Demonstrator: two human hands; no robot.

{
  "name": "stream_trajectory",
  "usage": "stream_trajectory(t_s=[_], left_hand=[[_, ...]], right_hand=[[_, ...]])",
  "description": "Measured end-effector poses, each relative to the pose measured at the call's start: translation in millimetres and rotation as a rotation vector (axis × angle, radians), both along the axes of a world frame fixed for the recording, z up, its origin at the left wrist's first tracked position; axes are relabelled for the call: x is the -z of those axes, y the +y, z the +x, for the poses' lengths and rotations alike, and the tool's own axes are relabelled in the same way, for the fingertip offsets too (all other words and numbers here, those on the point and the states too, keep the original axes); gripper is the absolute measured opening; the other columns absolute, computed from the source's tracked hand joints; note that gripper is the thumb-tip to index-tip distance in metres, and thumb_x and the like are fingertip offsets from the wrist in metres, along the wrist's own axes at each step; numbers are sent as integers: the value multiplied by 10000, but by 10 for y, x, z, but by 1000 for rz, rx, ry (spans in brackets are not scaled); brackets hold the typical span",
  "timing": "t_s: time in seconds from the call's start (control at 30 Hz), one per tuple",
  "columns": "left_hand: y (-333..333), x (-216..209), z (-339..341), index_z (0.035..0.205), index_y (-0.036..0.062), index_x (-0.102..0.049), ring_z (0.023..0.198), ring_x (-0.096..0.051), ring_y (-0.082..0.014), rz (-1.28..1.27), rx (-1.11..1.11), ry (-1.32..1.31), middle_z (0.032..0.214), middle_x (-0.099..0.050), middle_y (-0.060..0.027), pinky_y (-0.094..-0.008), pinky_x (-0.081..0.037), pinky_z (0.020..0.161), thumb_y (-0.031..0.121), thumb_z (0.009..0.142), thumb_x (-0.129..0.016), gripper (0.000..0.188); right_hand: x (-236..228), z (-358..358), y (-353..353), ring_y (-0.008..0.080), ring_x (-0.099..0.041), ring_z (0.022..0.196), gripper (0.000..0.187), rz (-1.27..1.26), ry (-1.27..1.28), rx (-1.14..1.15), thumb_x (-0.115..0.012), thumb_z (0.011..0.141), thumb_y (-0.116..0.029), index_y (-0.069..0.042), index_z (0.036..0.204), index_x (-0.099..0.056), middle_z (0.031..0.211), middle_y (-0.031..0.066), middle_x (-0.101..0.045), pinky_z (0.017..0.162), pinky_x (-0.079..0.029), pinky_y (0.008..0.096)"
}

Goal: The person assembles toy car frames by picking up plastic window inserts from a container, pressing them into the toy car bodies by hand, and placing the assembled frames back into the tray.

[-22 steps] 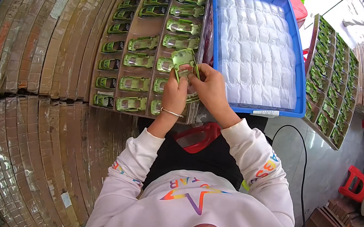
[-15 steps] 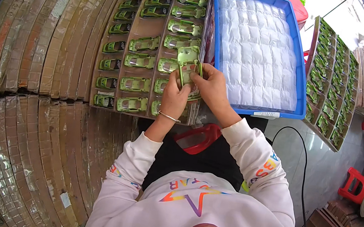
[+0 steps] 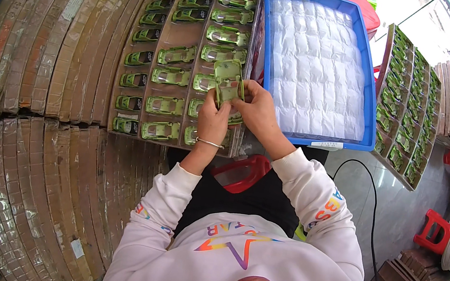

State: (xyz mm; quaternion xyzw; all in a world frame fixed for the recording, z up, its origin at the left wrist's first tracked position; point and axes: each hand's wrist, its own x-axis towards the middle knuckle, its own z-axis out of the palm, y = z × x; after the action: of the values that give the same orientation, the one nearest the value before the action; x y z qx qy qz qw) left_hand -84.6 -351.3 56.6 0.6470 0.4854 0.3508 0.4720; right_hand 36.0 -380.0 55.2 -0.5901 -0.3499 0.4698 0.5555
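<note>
Left hand (image 3: 214, 119) grasps the near end of a light-green toy car body shell (image 3: 228, 73); right hand (image 3: 260, 110) pinches its right edge. Shell is held over the right column of a divided cardboard tray (image 3: 183, 32). Rows of similar green shells (image 3: 170, 76) lie in this tray. Just right: blue plastic bin (image 3: 371, 111) containing white pillow-like packets (image 3: 317, 67). To the left: stacked, taped cardboard (image 3: 44, 45). Below the tray: red stool (image 3: 243, 174).

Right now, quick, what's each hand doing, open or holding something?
Left hand: closed, holding the green toy car body shell at its near end.
Right hand: closed, holding the same shell's right side.
</note>
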Motion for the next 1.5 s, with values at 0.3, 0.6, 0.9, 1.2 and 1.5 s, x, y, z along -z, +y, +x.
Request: stream_trajectory(t_s=[0.3, 0.6, 0.9, 1.2, 1.5], left_hand=[[123, 391, -115, 1195, 5, -535, 799, -671, -351, 65, -88, 53, 877, -677, -196, -415, -511, 706, 108, 874, -560, 338], [332, 256, -194, 1193, 19, -553, 792, -663, -285, 40, -73, 67, 904, -670, -176, -387, -511, 711, 140, 889, -570, 327], [1151, 441, -359, 1122, 63, -612, 715, -623, -129, -236, -112, 79, 879, -699, -38, -283, -490, 574, 119, 885, -560, 249], [2733, 740, -987, 1184, 83, -594, 825, -654, -267, 192, -118, 473, 939, -695, -126, -400, -500, 723, 147, 888, -561, 305], [3238, 620, -564, 1188, 259, -629, 1066, -587, -343, 306, 77, 1075, 1216, -602, -59, -474, -506, 815, 72, 885, -492, 381]], right_hand=[[147, -163, 111, 134, -640, 732, 291, 61, -331, 74, -649, 781, 25, 17, 1070, -620, 823, 98, -677, 664, -513, 282], [215, -251, 311, 352, -650, 835, 368, 167, -327, 103, -632, 727, 34, 11, 1093, -600, 945, 207, -644, 716, -513, 389], [262, -40, 244, 120, -592, 831, 579, 104, -135, -91, -639, 814, 6, -20, 1366, -469, 1159, 97, -607, 756, -511, 271], [569, 576, -246, 123, -622, 887, 346, 13, 124, 65, -583, 899, -22, -3, 1244, -594, 1003, 64, -677, 807, -506, 275], [685, 897, -650, 134, -633, 886, 293, -149, 156, 160, -563, 931, -56, 11, 1212, -612, 996, 79, -686, 803, -511, 270]])
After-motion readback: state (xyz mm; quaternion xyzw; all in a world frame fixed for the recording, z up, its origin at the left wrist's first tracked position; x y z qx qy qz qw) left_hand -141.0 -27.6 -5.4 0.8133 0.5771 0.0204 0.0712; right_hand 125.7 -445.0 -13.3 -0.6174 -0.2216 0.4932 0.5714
